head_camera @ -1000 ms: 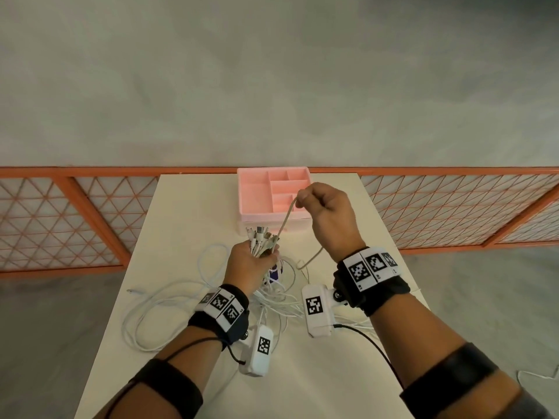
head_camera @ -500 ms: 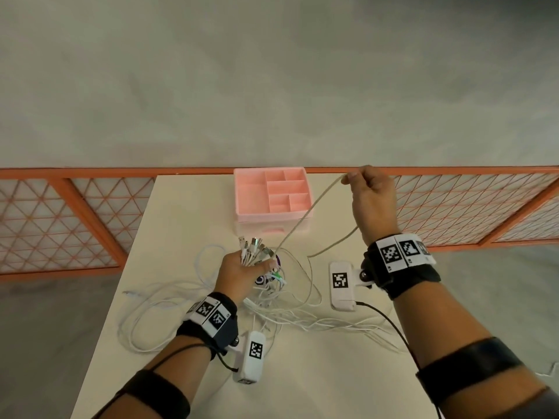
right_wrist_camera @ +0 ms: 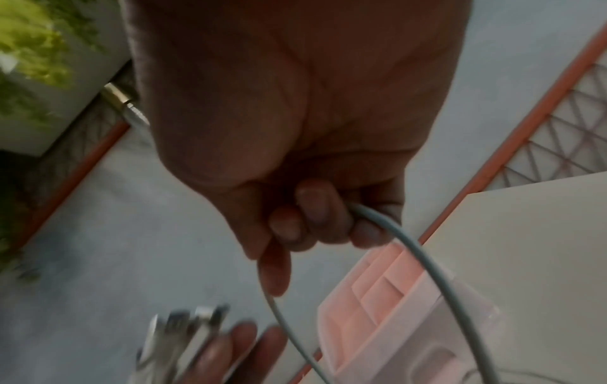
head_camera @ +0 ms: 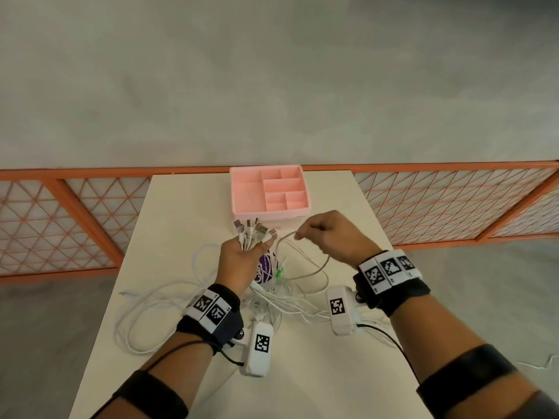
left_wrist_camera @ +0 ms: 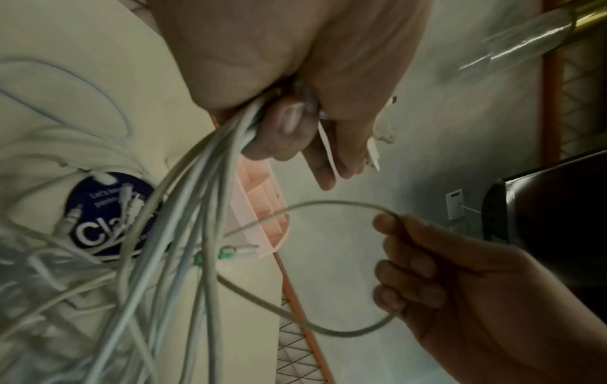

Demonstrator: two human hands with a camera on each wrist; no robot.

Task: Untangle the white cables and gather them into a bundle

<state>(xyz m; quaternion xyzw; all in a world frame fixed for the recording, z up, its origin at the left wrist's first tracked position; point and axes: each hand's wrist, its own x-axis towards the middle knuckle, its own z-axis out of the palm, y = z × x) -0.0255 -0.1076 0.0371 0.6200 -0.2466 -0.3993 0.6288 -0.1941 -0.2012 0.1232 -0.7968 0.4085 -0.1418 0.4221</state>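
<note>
My left hand (head_camera: 242, 255) grips a bunch of white cables (left_wrist_camera: 210, 161) just below their plug ends (head_camera: 254, 231), which fan out above the fist. The rest of those cables hangs down into a loose tangle (head_camera: 272, 297) on the cream table (head_camera: 181, 207). My right hand (head_camera: 326, 234) holds a greyish-white cable (head_camera: 305, 276) that loops down to the tangle; it runs through the curled fingers (right_wrist_camera: 315, 215). The right hand (left_wrist_camera: 459, 280) is close beside the left (left_wrist_camera: 295, 78), a little to its right.
A pink divided tray (head_camera: 269, 189) stands at the table's far edge, just behind the hands. A round purple label (left_wrist_camera: 108, 215) lies under the tangle. More cable loops (head_camera: 145, 316) spread over the table's left side. Orange mesh railing (head_camera: 75, 219) borders the table.
My right hand, which had pulled the cable up and out to the far right, has come back down and left, close to the left hand. The left hand kept its grip on the bunch.
</note>
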